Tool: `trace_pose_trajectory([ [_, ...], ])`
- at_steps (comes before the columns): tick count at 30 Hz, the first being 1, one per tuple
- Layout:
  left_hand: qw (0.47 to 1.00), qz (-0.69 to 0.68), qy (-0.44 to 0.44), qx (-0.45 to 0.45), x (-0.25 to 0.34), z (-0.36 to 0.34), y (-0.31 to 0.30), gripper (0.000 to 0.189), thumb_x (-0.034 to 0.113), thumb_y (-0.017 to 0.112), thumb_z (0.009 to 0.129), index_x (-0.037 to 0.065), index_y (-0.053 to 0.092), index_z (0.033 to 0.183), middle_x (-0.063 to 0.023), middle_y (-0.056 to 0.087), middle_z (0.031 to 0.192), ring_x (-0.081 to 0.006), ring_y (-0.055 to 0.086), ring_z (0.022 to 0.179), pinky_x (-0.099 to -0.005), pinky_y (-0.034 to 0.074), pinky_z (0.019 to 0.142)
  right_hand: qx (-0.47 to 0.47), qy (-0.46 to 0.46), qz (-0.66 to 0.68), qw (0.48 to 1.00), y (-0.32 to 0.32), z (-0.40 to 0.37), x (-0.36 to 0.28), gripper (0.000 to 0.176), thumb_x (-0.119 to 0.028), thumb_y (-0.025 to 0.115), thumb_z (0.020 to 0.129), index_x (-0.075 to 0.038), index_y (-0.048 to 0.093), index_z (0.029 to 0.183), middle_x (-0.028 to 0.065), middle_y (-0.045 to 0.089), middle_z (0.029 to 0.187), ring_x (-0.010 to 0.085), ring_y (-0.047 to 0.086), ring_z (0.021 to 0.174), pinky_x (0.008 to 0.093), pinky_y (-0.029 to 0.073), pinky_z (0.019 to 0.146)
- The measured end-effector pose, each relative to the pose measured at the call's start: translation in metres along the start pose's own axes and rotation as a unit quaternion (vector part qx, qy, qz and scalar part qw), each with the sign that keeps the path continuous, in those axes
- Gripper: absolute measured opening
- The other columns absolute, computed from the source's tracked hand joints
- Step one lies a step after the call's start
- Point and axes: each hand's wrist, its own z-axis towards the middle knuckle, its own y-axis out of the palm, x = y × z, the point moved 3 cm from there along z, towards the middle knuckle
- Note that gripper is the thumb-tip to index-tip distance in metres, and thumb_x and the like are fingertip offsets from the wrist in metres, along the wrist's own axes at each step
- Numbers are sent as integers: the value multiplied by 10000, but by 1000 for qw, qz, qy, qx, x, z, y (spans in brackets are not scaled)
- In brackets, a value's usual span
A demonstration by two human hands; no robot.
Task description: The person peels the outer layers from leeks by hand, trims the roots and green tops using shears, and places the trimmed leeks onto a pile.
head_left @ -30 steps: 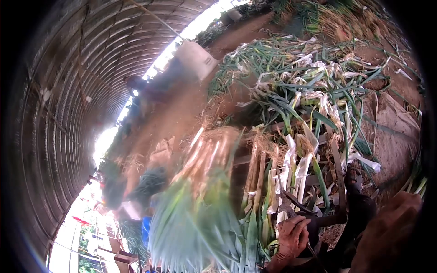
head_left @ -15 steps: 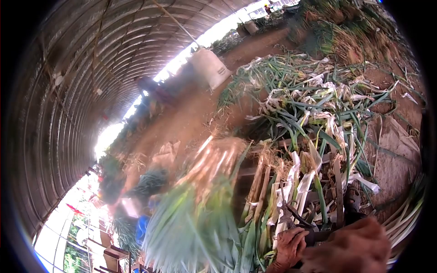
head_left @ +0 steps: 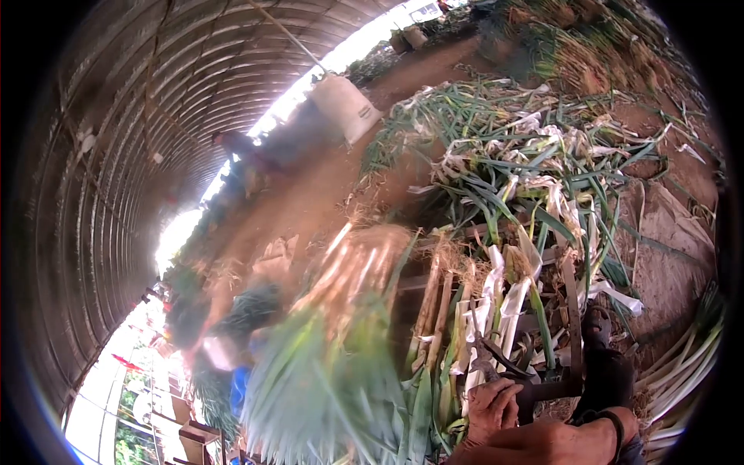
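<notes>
Near the bottom edge, my left hand (head_left: 494, 404) is closed, its fingers curled at the lower end of a grey metal tool (head_left: 483, 364) with a thin pointed tip and dark curved parts. Whether the fingers grip this tool or something behind it is hidden. My right hand (head_left: 554, 443), with a dark band on its wrist, reaches in from the right across the left wrist; its fingers are hard to make out. Beyond the hands lie leeks (head_left: 434, 318) with roots pointing away. A large bundle of leeks (head_left: 333, 364) fans out to the left, its green leaves blurred.
A dark bar and upright post (head_left: 572, 325) stand just beyond my hands. Stripped leaves (head_left: 535, 155) are heaped behind. More leeks (head_left: 690, 380) lie at the right. A white sack (head_left: 345, 107) stands on the dirt floor, under a ribbed arched roof (head_left: 132, 101).
My right hand has moved left and down, up against the left wrist, and its wristband now shows. The left hand stays by the metal tool. The whole view has shifted slightly.
</notes>
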Motion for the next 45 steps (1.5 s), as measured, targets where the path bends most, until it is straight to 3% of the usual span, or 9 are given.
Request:
trace_pose_trajectory([
  [12,999,3,-41,-7,-5,-13,6,371,25,703,771,169,707,1113,-21,662,1123,-209,646,959,-385,431,874,-127,56,-38,990,3,12,2,231,-136,645,743,60,626,863,74,509,735,162,539,597,304,446,466],
  [16,888,-215,-330,-239,-40,-7,12,282,26,677,844,72,687,1122,-54,652,1046,-174,628,859,-336,470,794,-162,55,-72,983,-1,16,8,259,-141,647,738,55,626,907,78,519,766,171,550,623,317,453,480],
  [19,910,-231,-292,-181,-39,-7,17,275,19,681,839,59,681,1110,-60,648,1028,-192,620,832,-343,471,767,-205,106,-91,969,12,-1,11,297,-158,642,722,45,633,939,113,547,805,198,564,662,354,516,535],
  [22,923,-237,-268,-140,-37,-13,24,267,12,684,834,47,674,1099,-66,645,1010,-209,613,806,-350,472,741,-217,130,-120,960,5,7,28,278,-245,714,902,1,620,993,49,597,736,149,625,633,253,535,544],
  [31,839,-428,-331,-52,-21,-28,25,249,-9,695,819,10,656,1065,-84,636,955,-263,589,726,-372,475,662,-246,280,-167,913,17,-65,29,642,-359,764,806,67,544,1233,104,595,869,262,648,765,385,547,628],
  [33,876,-388,-286,-28,-22,-27,24,246,-14,698,816,2,652,1057,-89,634,942,-275,584,709,-377,476,644,-277,321,-142,894,20,-77,15,686,-387,777,800,53,533,1266,111,612,907,282,645,774,394,553,670],
  [35,977,-173,-119,-34,-11,-15,10,256,-33,699,797,2,653,1047,-104,636,991,-299,605,773,-397,488,675,-292,338,-139,884,21,-89,3,721,-411,787,793,36,522,1292,115,632,960,300,644,787,405,554,720],
  [37,990,-139,-2,0,6,7,-15,245,-31,693,798,5,658,1038,-115,636,1011,-304,623,834,-405,501,714,-323,378,-134,857,23,-95,-10,758,-417,800,776,15,503,1323,131,643,1085,327,651,889,416,548,812],
  [45,979,-194,-32,-45,-2,-2,-18,226,-2,683,833,-3,679,1059,-154,665,1145,-335,661,1032,-382,536,892,-322,456,-153,815,49,-141,-42,868,-283,807,732,89,392,1398,281,534,1332,443,596,1098,464,518,916],
])
